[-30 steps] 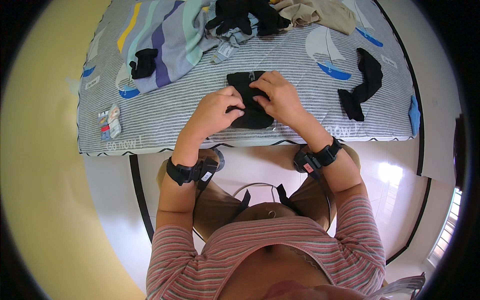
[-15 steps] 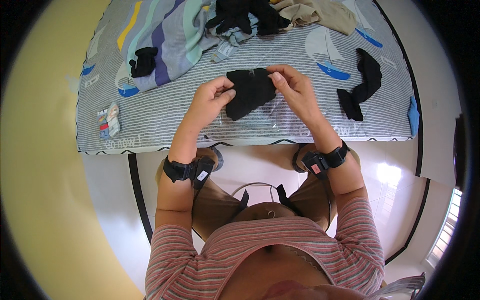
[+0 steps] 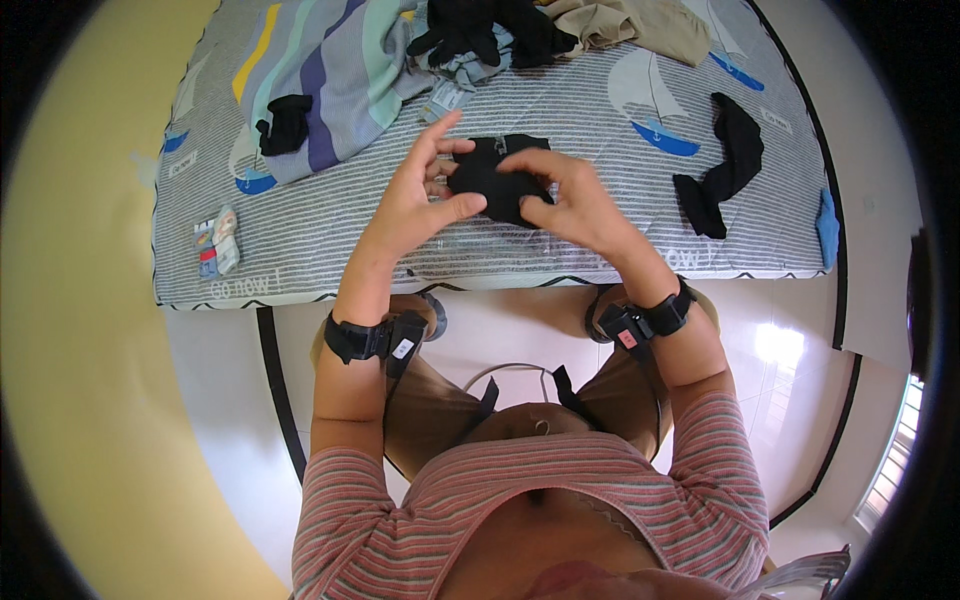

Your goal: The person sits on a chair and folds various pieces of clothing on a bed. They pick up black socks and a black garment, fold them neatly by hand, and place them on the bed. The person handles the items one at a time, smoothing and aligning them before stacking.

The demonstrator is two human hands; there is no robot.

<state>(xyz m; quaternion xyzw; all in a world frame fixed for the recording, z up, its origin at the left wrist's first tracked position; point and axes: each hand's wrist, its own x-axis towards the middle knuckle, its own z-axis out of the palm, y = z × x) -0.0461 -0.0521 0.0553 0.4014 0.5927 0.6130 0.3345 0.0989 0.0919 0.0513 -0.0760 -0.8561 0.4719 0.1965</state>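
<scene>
A folded black sock (image 3: 500, 185) lies flat near the front edge of the bed, a small pale mark at its top. My right hand (image 3: 572, 200) reaches over its right part, thumb and fingers bent and gripping the fabric. At its left edge my left hand (image 3: 425, 195) has its fingers apart, with the thumb tip and some fingers touching the cloth. Something shiny, like clear plastic (image 3: 465, 245), lies just in front of the sock.
A long black sock (image 3: 738, 150) lies to the right, and a small black garment (image 3: 287, 125) rests on a striped blanket (image 3: 350, 110). Patterned socks (image 3: 217, 243) sit at the left; a blue cloth (image 3: 827, 230) is at the right edge. Black clothing (image 3: 470, 30) and beige clothing (image 3: 640, 28) lie behind.
My right hand has moved from the sock's upper right corner down and left over it. My left hand has loosened its pinch and spread its fingers. The sock's lower part is drawn up.
</scene>
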